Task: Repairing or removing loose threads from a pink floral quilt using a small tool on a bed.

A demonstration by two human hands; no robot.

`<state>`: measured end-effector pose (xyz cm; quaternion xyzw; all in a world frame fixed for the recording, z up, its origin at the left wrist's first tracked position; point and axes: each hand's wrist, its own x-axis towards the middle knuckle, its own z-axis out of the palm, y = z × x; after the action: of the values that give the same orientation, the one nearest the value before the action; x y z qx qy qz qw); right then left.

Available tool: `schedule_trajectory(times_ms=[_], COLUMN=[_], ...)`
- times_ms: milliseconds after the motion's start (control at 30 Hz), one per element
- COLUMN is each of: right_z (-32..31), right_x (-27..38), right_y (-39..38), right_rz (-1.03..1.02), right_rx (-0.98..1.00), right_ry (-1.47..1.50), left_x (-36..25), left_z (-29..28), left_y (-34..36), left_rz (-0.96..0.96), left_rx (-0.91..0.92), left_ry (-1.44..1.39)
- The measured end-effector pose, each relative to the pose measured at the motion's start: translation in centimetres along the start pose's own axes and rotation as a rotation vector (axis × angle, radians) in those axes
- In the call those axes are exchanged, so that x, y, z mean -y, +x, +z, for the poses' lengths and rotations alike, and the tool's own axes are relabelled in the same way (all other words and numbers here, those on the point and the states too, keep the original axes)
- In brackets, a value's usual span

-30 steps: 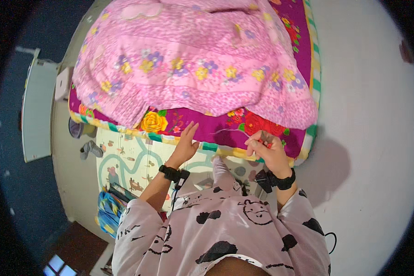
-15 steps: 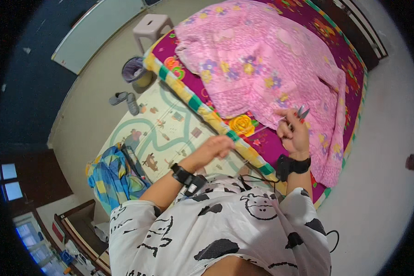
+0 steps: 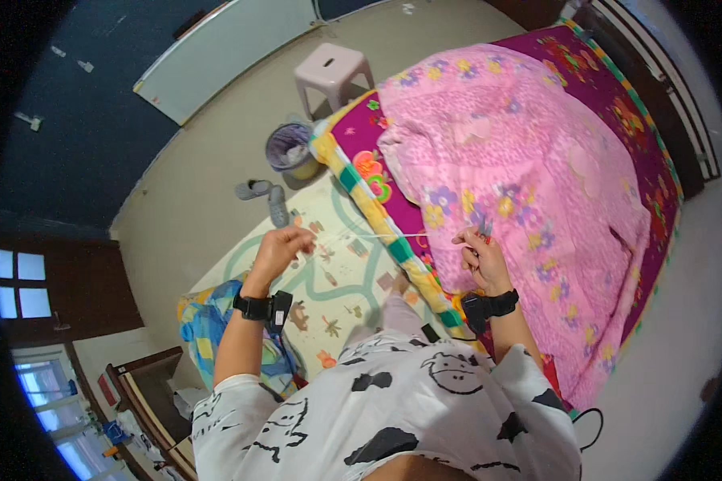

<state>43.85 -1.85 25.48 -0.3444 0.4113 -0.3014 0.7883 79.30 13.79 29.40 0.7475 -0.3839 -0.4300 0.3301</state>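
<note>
A pink quilt (image 3: 513,160) lies toward two o'clock. The left hand (image 3: 279,250) is at nine o'clock; the right hand (image 3: 485,262), at three o'clock, curls around scissors (image 3: 486,232) (little of them shows). A white thread (image 3: 401,235), which the left pinches, stretches between.

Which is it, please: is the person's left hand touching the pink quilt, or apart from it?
Apart. The head view shows the left hand to the left of the pink quilt, with the mat and striped mattress edge visible between them.
</note>
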Motion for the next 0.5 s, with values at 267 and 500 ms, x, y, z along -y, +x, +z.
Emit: schedule_trajectory(times_ms=[267,500], right_z=[5.8,5.6], right_x=[3.5,3.0], right_y=[8.2,12.3], right_rz=[0.128,0.042], right_rx=[0.108,-0.106], right_ry=[-0.161,-0.096], left_x=[1.9,6.4], left_z=[-11.7,-19.7], left_y=[11.3,25.9], left_rz=[-0.045,-0.027], left_rx=[-0.502,-0.52], left_ry=[0.038,0.197])
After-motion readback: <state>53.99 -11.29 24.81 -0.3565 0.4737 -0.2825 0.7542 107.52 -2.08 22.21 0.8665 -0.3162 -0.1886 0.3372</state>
